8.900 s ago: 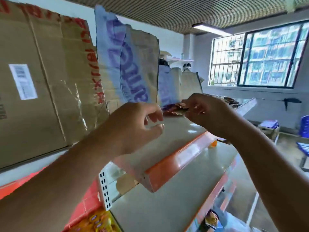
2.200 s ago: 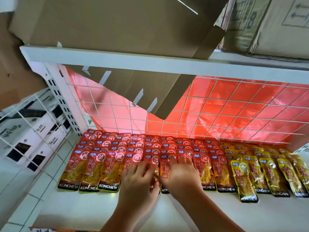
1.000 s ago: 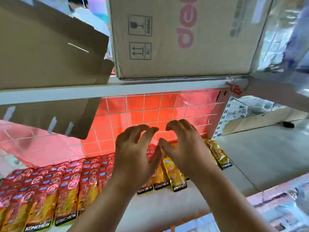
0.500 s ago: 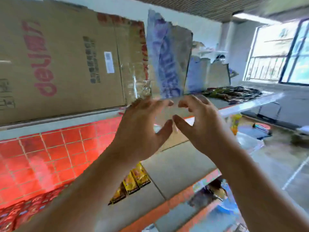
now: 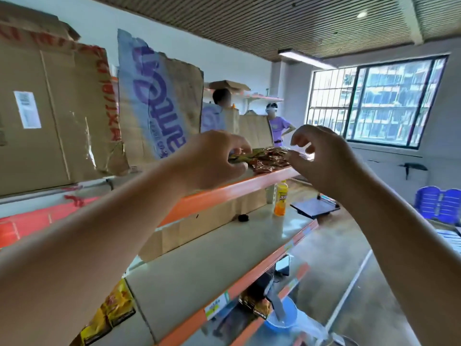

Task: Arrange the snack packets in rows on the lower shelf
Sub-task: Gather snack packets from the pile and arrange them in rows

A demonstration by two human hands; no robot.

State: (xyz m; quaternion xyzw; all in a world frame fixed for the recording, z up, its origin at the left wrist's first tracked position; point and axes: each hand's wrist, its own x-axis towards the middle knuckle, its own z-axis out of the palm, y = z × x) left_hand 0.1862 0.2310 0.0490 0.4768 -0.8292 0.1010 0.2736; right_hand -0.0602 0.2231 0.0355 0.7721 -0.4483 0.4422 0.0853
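A loose pile of red and gold snack packets (image 5: 270,158) lies on the upper shelf (image 5: 224,192), which has an orange front edge. My left hand (image 5: 212,161) grips the near end of the pile, its fingers curled round a few packets. My right hand (image 5: 321,158) is at the pile's far side with fingers curled, its fingertips at the packets; a grip is not plain to see. On the lower shelf (image 5: 212,265), yellow snack packets (image 5: 109,313) show at the bottom left corner.
Flattened cardboard boxes (image 5: 74,108) stand along the back of the upper shelf. An orange drink bottle (image 5: 280,198) and a black cap stand on the lower shelf. Two people (image 5: 278,126) stand behind. Blue stools (image 5: 439,203) stand at right. More packets and a blue basin (image 5: 282,318) lie below.
My view has swung up from the lower shelf's rows to the upper shelf. Both hands, empty half a second ago, have reached the pile, and my left hand has taken hold of packets.
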